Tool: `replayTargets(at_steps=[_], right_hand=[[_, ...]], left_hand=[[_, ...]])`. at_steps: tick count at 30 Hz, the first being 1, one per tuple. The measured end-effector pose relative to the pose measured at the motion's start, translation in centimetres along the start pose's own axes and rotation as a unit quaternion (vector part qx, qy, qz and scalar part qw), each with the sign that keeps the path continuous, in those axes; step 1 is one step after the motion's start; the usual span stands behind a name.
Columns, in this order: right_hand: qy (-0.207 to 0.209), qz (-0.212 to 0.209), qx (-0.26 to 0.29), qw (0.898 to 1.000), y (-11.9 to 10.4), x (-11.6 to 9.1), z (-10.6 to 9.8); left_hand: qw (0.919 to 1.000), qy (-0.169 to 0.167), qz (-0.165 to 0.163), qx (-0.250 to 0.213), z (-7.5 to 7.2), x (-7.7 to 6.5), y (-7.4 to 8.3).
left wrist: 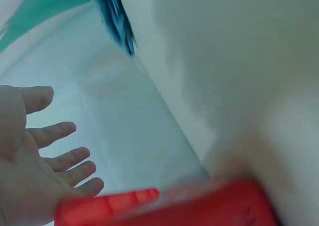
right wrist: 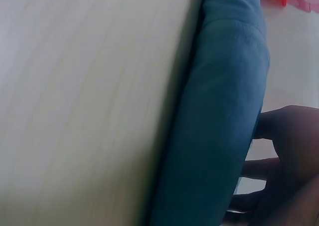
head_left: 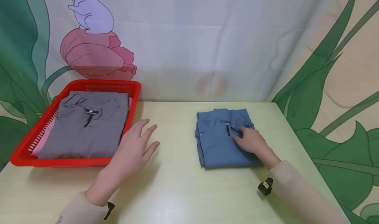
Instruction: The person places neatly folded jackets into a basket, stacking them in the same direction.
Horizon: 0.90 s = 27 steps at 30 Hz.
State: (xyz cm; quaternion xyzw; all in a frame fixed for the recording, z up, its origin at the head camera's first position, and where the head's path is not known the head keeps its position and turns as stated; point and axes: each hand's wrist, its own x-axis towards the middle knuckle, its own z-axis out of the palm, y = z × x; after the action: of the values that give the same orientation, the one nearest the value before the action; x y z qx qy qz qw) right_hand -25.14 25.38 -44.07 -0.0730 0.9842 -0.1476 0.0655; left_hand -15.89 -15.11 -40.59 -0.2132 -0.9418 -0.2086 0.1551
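A folded blue jacket [head_left: 223, 145] with a dark zip pull at the collar lies on the right part of the table. The fingertips of my right hand [head_left: 251, 141] rest on its upper right side, thumb and fingers apart; in the right wrist view the fingers reach onto the top of the blue fold [right wrist: 219, 96]. My left hand [head_left: 133, 148] hovers beside the right rim of a red plastic basket [head_left: 134, 100], its fingers spread and holding nothing. Inside the basket lies a folded grey garment [head_left: 86, 128] with a zip, over something pink [head_left: 44, 138].
The pale wooden table [head_left: 177, 194] ends at a white printed curtain [head_left: 183, 53] at the back. Large green leaf prints [head_left: 311, 95] line the right side. A small black device [head_left: 265, 186] hangs at my right cuff.
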Motion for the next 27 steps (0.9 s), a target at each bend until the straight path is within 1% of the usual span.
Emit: replayTargets(at_steps=[3,7,9,11,14,17,21,23,25,27], right_hand=[[-0.002,-0.011,-0.003,1.000,-1.1,0.3,0.3],[-0.009,-0.016,-0.005,1.000,-2.4,0.6,0.6],[-0.009,-0.020,-0.008,1.000,-2.9,0.8,0.8],[-0.007,-0.028,-0.008,1.000,-3.4,0.9,1.1],[-0.007,-0.039,-0.009,0.999,-4.1,1.1,1.5],[-0.009,-0.055,-0.007,0.998,-4.8,1.2,1.9],[-0.014,-0.078,0.006,0.997,-5.6,1.1,2.0],[-0.018,-0.088,0.013,0.996,-5.9,1.1,1.9],[-0.021,-0.098,0.019,0.995,-6.2,1.1,1.9],[-0.026,-0.106,0.024,0.994,-6.4,1.1,1.8]], left_hand=[[0.9997,-0.018,-0.002,-0.016,1.1,-0.1,0.7],[0.9974,-0.048,-0.024,-0.049,2.4,-0.1,1.6],[0.9938,-0.067,-0.040,-0.079,3.0,0.0,1.9],[0.9878,-0.086,-0.058,-0.116,3.5,0.2,2.2],[0.9748,-0.113,-0.093,-0.168,4.1,0.6,2.5],[0.9596,-0.133,-0.134,-0.208,4.7,1.1,2.6],[0.9330,-0.142,-0.194,-0.268,5.4,2.1,2.3],[0.9177,-0.142,-0.222,-0.298,5.5,2.6,2.1],[0.9033,-0.144,-0.249,-0.318,5.5,2.9,2.0],[0.8928,-0.147,-0.270,-0.329,5.4,3.2,1.8]])
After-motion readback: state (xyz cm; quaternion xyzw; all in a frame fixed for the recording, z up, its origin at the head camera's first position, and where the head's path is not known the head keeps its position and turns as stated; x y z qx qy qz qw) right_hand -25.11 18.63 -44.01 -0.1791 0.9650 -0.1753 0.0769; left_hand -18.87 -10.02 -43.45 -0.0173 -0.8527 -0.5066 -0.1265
